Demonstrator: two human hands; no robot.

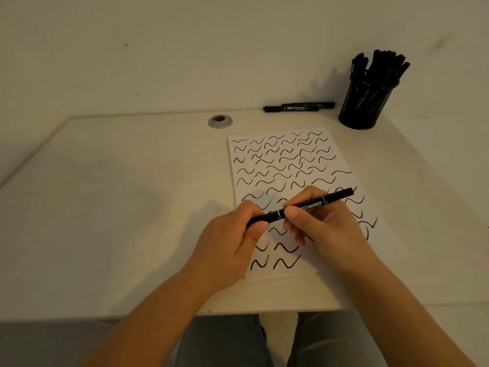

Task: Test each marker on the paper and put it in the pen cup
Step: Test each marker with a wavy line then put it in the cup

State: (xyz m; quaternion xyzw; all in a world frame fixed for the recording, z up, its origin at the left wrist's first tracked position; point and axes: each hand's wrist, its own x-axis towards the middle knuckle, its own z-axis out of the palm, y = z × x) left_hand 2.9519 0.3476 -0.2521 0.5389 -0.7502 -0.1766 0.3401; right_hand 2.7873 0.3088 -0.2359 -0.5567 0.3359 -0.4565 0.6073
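The paper (291, 181) is covered with black squiggles almost from its far edge to its near one, and the pen cup (366, 102) at the far right of the bench (132, 207) is crowded with black markers, so most of the job looks done. What seems to be left is the marker in hand (307, 206) and two spare markers (300, 106) lying side by side against the far edge of the bench, just left of the cup. The marker in hand is held level above the near part of the paper, stretched between both hands. The left hand (232, 242) pinches its left end between thumb and curled fingers, and the right hand (325, 223) grips the barrel in the middle, thumb on top, with the right end poking out past the knuckles. Whether the cap at the left end is coming off or going back on cannot be told, so this marker may be about to be tested or about to go in the cup. A round grommet (220, 121) sits in the bench beyond the paper's far left corner.
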